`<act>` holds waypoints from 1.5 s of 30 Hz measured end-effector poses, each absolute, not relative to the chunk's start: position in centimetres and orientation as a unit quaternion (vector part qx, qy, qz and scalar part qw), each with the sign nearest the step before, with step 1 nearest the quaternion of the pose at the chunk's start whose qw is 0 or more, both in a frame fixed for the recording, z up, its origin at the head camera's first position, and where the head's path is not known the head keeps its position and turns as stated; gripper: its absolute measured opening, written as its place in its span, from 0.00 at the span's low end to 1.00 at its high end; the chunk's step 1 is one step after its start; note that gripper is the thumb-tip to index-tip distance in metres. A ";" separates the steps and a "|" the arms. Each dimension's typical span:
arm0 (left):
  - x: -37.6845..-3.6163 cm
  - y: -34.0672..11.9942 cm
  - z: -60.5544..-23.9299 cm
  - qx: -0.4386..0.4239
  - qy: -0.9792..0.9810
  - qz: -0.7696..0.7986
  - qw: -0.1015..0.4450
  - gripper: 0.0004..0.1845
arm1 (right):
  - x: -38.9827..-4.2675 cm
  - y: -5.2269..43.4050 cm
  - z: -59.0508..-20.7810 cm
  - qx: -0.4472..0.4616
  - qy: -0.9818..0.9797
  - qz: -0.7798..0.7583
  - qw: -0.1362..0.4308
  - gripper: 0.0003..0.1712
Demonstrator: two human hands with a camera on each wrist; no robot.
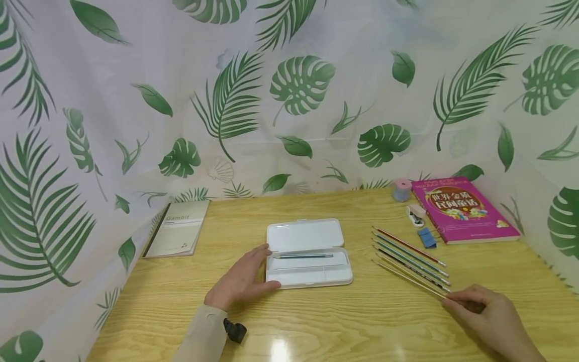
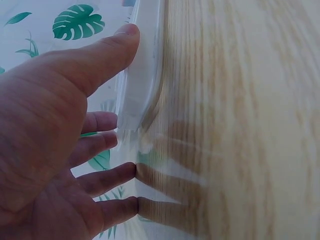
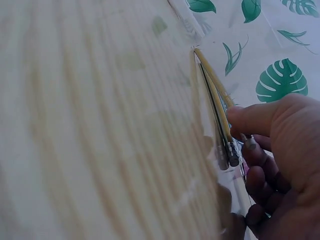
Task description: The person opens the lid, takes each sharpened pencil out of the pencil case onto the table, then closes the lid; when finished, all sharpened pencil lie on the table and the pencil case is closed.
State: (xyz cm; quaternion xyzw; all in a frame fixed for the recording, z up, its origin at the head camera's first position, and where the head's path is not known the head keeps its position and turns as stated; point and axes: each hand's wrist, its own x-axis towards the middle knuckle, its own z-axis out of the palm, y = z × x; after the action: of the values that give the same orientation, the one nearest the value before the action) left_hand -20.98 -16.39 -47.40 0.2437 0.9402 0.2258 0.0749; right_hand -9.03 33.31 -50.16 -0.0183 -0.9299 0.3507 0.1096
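Observation:
My left hand (image 1: 242,279) lies at the left end of a white pencil case (image 1: 299,278) with its lid open behind it. In the left wrist view the thumb touches the edge of the case (image 2: 145,75) and the fingers stretch out fairly straight. One blue-grey pencil (image 1: 304,256) lies in the back of the case. At the right, my right hand (image 1: 490,314) pinches a yellow pencil (image 3: 216,80) near its rear end between thumb and fingers. The pencil slants with its tip low, beside a row of several pencils (image 1: 409,255) on the table.
Behind the pencils are a blue binder clip (image 1: 427,238), a small white-and-black item (image 1: 415,216), a pink-and-grey round item (image 1: 401,190) and a pink book (image 1: 466,210). A notebook (image 1: 176,231) lies at the back left. A leaf-patterned curtain (image 1: 289,125) borders the wooden table (image 1: 316,322).

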 end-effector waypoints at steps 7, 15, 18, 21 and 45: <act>-21.0 -16.4 -47.4 0.243 0.940 0.228 0.075 0.45 | -9.1 33.3 -50.4 0.016 -0.933 0.333 0.139 0.05; -20.9 -16.3 -47.2 0.244 0.939 0.230 0.074 0.44 | -9.1 33.3 -50.6 0.006 -0.940 0.315 0.131 0.05; -20.9 -16.3 -47.3 0.242 0.940 0.227 0.074 0.44 | -9.1 33.2 -50.5 0.002 -0.941 0.313 0.129 0.06; -20.9 -16.3 -47.3 0.239 0.941 0.226 0.076 0.45 | -9.1 33.2 -50.5 0.000 -0.942 0.310 0.126 0.06; -21.0 -16.8 -47.5 0.245 0.943 0.213 0.070 0.44 | -12.2 30.4 -48.1 0.111 -0.912 0.362 0.157 0.06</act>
State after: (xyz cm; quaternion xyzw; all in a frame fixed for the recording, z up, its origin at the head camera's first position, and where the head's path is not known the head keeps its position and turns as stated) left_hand -20.99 -16.76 -47.54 0.2453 0.9431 0.2134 0.0703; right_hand -12.22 30.39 -48.12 0.1112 -0.9120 0.3620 0.1574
